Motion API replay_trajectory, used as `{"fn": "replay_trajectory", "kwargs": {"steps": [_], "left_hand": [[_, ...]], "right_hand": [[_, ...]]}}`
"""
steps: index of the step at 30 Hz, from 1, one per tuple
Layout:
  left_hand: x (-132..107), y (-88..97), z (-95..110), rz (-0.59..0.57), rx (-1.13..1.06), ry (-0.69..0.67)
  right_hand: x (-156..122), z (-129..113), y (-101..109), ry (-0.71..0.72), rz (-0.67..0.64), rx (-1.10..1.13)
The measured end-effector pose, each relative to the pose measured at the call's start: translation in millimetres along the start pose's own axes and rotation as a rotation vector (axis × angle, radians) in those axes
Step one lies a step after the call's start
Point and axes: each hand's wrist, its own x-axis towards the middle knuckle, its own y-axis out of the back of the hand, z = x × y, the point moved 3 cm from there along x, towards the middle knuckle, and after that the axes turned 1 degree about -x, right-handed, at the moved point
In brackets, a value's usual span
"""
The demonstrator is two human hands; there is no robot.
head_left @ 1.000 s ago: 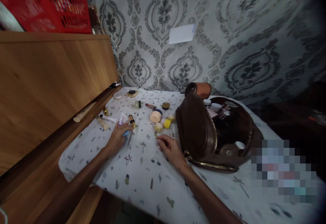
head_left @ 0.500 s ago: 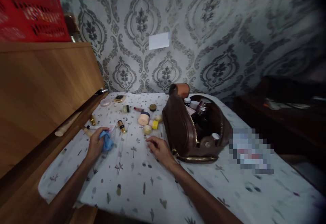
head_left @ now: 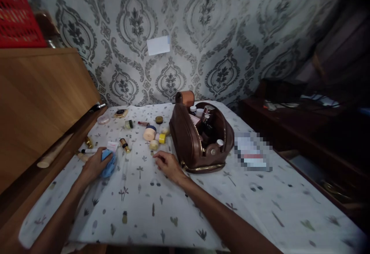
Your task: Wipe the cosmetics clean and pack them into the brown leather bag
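Blue cloth in the left hand, right hand half open by the bag

We see the blue cloth (head_left: 107,165) bunched under the left hand (head_left: 94,165), at the left of the table (head_left: 144,215). The fingers are bent over it, gripping its upper part while the rest spreads below them; the underside of the grip is hidden from us. Just beyond the hand lies a white tube (head_left: 112,146), with a slim pen (head_left: 88,151) and a beige tube (head_left: 83,157) close to the knuckles.

The right hand (head_left: 167,166) is near the front left corner of the brown bag (head_left: 185,138). Its fingers are loosely curled, thumb a little apart from the forefinger, and we see nothing in its hold. We cannot tell whether its underside touches the table.

Past that hand we find a pale jar (head_left: 153,145), a yellow jar (head_left: 162,138) and a peach jar (head_left: 149,133) grouped together. A gold lipstick (head_left: 125,145) lies on its side between the white tube and this group. Farther back are a dark-lidded pot (head_left: 158,120), a small green jar (head_left: 129,124) and a compact (head_left: 120,113).

The bag gapes open, with bottles (head_left: 208,115) inside. To its right rests a packet (head_left: 251,152), its surface blurred out.
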Motion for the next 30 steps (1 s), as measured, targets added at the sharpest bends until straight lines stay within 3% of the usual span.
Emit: {"fn": "replay_trajectory", "kwargs": {"steps": [5, 9, 13, 18, 22, 25, 30], "left_hand": [[2.0, 8.7, 11.9, 0.044, -0.029, -0.127], [-0.3, 17.9, 34.4, 0.127, 0.194, -0.122], [-2.9, 16.8, 88.5, 0.236, 0.098, -0.325], [5.0, -10.8, 177.9, 0.166, -0.024, -0.664], [16.7, -36.0, 223.2, 0.103, 0.117, -0.77], [22.7, -47.5, 232.8, 0.044, 0.204, -0.807], [28.8, -51.6, 227.1, -0.073, 0.153, -0.82]], "right_hand": [[0.0, -2.0, 0.5, 0.051, 0.028, 0.005], [0.1, -2.4, 0.8, 0.041, 0.041, 0.021], [-1.2, -5.8, 1.8, 0.062, 0.035, 0.004], [-1.4, -9.6, 3.3, 0.099, 0.082, -0.051], [0.3, -8.7, 4.4, 0.097, 0.167, -0.07], [1.3, -6.9, 5.5, 0.101, 0.248, -0.08], [0.8, -4.0, 4.6, 0.09, 0.289, -0.078]]}}
